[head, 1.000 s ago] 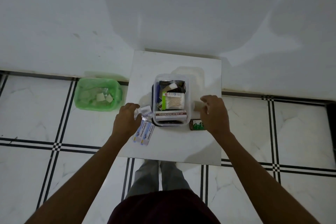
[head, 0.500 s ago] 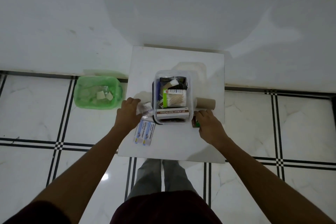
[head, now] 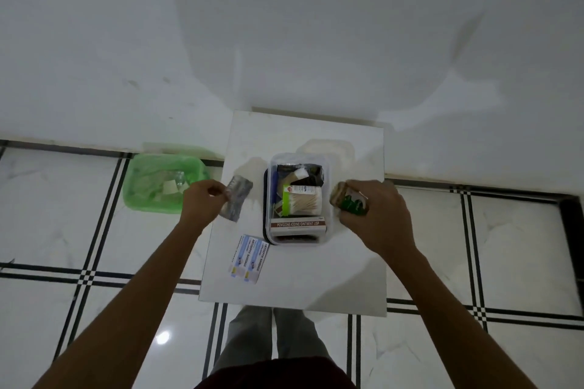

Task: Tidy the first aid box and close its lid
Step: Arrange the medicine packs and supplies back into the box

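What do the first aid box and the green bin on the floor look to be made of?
First aid box: clear, slightly glossy plastic, probably; its contents show through the walls. Green bin: translucent green plastic by the look, with scraps inside visible through a thin, crinkled surface, perhaps a liner bag.

- One clear first aid box (head: 327,199) is seen on the bench (head: 300,281).
- Two antiseptic bandage packets (head: 249,259) are counted beside it.
- One ointment carton (head: 298,226) and one pack of cotton swabs (head: 305,200) are counted inside the box.
- One foil strip (head: 236,199) is held up.
- One green bin (head: 158,183) is seen on the floor.
- Two hands are counted, the left hand (head: 202,202) and the right hand (head: 376,215).
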Demonstrator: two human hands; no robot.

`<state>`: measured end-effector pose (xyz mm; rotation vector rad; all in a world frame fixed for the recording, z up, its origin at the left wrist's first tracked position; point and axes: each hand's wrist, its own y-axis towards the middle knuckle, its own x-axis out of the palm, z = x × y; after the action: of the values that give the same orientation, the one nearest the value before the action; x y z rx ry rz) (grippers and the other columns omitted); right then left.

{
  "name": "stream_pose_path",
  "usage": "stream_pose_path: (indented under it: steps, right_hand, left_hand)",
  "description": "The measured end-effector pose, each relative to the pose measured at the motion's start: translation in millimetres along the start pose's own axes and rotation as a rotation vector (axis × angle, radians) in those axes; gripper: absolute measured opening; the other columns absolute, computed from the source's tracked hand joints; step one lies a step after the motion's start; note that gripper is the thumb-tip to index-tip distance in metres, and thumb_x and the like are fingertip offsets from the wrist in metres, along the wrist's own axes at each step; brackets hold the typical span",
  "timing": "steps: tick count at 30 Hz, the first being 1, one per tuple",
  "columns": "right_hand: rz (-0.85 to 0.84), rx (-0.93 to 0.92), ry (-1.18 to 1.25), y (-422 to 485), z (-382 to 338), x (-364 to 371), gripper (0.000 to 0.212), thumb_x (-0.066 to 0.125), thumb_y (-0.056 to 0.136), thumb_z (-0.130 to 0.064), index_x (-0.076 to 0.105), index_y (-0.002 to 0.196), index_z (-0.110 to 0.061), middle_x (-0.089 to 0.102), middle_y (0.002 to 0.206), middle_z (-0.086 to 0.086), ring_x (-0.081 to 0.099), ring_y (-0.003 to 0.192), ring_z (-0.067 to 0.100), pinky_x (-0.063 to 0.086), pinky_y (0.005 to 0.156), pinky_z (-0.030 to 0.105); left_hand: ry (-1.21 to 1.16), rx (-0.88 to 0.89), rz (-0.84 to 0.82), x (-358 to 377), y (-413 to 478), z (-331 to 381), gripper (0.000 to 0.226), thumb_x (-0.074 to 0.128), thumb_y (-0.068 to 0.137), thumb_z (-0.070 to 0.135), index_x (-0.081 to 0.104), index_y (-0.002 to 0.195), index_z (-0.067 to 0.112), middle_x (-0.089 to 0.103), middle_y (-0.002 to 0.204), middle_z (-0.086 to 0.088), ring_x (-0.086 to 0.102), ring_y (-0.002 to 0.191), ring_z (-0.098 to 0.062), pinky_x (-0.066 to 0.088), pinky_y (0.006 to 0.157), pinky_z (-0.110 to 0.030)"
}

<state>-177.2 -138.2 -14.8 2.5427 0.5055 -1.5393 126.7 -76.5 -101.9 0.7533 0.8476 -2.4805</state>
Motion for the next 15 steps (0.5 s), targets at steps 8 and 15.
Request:
stream_pose_path:
  steps: [8,15]
  right_hand:
    - [-0.236,-0.240,-0.113,81.2,-45.9,19.0,0.050,0.067,0.077,-0.030,0.055,0.126,-0.023,0.065,0.120,0.002,0.047,0.109,0.026,0.038,0.084,0.040]
    - [-0.316,-0.306,-0.258,100.3,-48.3,50.2,0.035,0.063,0.082,-0.028,0.063,0.116,-0.024,0.062,0.112,0.003,0.048,0.108,0.026,0.038,0.080,0.038]
  left_hand:
    - [-0.366,0.035,0.149,-13.9,-32.2,64.5,0.009,0.069,0.080,0.007,0.067,0.088,0.003,0.066,0.077,-0.011,0.068,0.069,-0.023,0.061,0.056,-0.032]
    - [-0.160,0.231,0.151,16.6,-42.9,80.3,0.004,0.069,0.077,0.010,0.068,0.081,0.010,0.066,0.065,-0.004,0.067,0.058,-0.023,0.059,0.059,-0.043]
